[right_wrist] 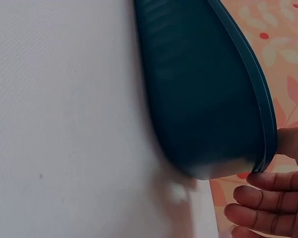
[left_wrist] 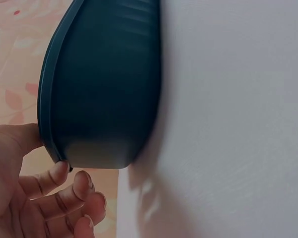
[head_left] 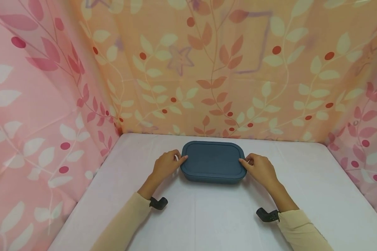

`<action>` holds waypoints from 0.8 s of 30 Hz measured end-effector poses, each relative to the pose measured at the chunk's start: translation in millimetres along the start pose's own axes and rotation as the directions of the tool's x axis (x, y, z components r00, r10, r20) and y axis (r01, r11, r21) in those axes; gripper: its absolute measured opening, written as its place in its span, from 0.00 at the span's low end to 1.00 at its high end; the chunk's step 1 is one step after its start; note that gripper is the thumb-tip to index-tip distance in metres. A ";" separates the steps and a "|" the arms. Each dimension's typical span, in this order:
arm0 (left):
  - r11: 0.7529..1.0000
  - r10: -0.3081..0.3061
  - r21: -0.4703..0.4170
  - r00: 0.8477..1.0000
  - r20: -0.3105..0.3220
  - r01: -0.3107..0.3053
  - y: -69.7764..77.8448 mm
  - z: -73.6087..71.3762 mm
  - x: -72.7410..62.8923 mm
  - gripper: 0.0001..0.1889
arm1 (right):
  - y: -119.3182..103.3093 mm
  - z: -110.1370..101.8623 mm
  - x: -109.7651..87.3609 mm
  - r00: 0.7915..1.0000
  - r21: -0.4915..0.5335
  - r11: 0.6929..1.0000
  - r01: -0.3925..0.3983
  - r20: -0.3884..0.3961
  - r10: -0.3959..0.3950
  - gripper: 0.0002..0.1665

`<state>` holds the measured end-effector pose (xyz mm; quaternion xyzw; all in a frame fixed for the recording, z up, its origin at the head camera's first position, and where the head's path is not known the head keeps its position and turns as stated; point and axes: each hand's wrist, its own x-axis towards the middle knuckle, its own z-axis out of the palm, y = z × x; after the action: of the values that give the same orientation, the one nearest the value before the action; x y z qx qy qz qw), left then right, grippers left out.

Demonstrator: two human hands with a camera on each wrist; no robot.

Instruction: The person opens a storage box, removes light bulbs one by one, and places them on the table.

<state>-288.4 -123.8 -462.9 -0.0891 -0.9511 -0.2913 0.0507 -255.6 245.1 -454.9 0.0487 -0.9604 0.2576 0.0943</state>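
A dark blue lidded food container [head_left: 214,160], rectangular with rounded corners, sits on the white table with its lid on top. At its left end my left hand [head_left: 167,163] pinches the lid's rim, thumb on top and index finger beneath. My right hand [head_left: 261,169] pinches the rim at the right end in the same manner. In the left wrist view the container's side wall [left_wrist: 104,84] is close over the table, and the other fingers of the left hand [left_wrist: 44,198] curl loosely below the rim. The right wrist view shows the right hand [right_wrist: 273,193] likewise at the rim.
The white table [head_left: 194,216] runs back to an orange leaf-patterned curtain [head_left: 213,80]. Pink patterned curtains stand at the left [head_left: 41,115] and right [head_left: 364,139]. Black wrist devices [head_left: 158,203] jut inward from both cream sleeves [head_left: 122,223].
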 end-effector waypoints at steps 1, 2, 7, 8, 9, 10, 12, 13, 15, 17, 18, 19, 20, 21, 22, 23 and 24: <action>1.000 0.002 -0.003 1.000 0.000 -0.002 -0.4 0.7 -0.1 0.21 | -0.1 0.5 0.0 1.000 0.002 1.000 -0.005 0.000 0.005 0.24; 1.000 0.005 -0.005 1.000 -0.001 -0.005 -0.9 1.5 0.0 0.21 | -0.1 1.0 0.0 1.000 0.004 1.000 -0.008 -0.001 0.008 0.23; 1.000 0.027 -0.005 1.000 -0.005 -0.027 -2.4 3.4 0.5 0.20 | -1.0 3.1 0.3 1.000 0.015 1.000 -0.019 -0.009 0.019 0.21; 0.999 0.031 -0.005 0.999 -0.008 -0.031 -2.5 3.4 0.6 0.20 | -1.3 3.4 0.4 1.000 0.016 1.000 -0.018 -0.013 0.018 0.20; 0.999 0.033 -0.007 0.999 -0.010 -0.033 -2.4 3.2 0.7 0.20 | -1.6 3.6 0.7 1.000 0.018 1.000 -0.017 -0.015 0.017 0.20; 0.999 0.032 -0.009 0.999 -0.013 -0.032 -2.4 3.0 0.4 0.20 | -2.0 3.6 0.7 1.000 0.019 1.000 -0.014 -0.016 0.014 0.20; 0.999 0.032 -0.008 0.999 -0.015 -0.032 -2.0 2.8 -0.2 0.21 | -2.7 3.5 0.7 1.000 0.023 1.000 -0.011 -0.018 0.011 0.20; 0.999 0.033 -0.004 0.999 -0.013 -0.033 -1.9 2.9 -0.3 0.21 | -3.0 3.4 0.7 1.000 0.024 1.000 -0.010 -0.019 0.010 0.20; 0.999 0.039 0.006 0.999 -0.012 -0.039 -1.6 3.5 0.3 0.23 | -3.5 3.1 0.5 1.000 0.026 1.000 -0.010 -0.024 0.010 0.19; 0.999 0.051 0.018 0.999 -0.019 -0.051 -1.4 4.5 1.2 0.23 | -3.9 3.0 0.2 0.999 0.025 1.000 -0.009 -0.031 0.010 0.19; 0.998 0.058 0.024 0.998 -0.025 -0.057 -1.5 5.2 1.6 0.23 | -4.0 2.9 0.1 0.999 0.025 1.000 -0.008 -0.034 0.009 0.19; 0.998 0.064 0.030 0.997 -0.031 -0.063 -1.6 5.8 1.9 0.23 | -4.1 2.9 0.0 0.999 0.025 1.000 -0.008 -0.037 0.009 0.19; 0.997 0.068 0.035 0.997 -0.037 -0.066 -1.9 6.5 2.1 0.23 | -4.0 3.1 -0.1 0.999 0.024 1.000 -0.008 -0.037 0.009 0.19; 0.997 0.070 0.039 0.997 -0.041 -0.069 -2.1 7.2 1.9 0.22 | -3.8 3.5 -0.1 0.999 0.022 1.000 -0.008 -0.034 0.008 0.20; 0.997 0.070 0.042 0.997 -0.045 -0.068 -2.5 7.7 1.6 0.22 | -3.7 3.8 -0.2 1.000 0.021 1.000 -0.008 -0.030 0.009 0.20; 0.997 0.070 0.046 0.997 -0.045 -0.068 -2.9 8.3 1.1 0.21 | -3.5 4.1 -0.3 1.000 0.019 1.000 -0.009 -0.025 0.009 0.20; 0.997 0.069 0.048 0.997 -0.045 -0.066 -3.2 8.9 0.4 0.21 | -3.4 4.2 -0.3 1.000 0.017 1.000 -0.011 -0.020 0.012 0.20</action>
<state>-289.8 -121.3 -471.9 -0.1131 -0.9527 -0.2692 0.0849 -255.5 240.1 -456.8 0.0414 -0.9574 0.2668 0.1020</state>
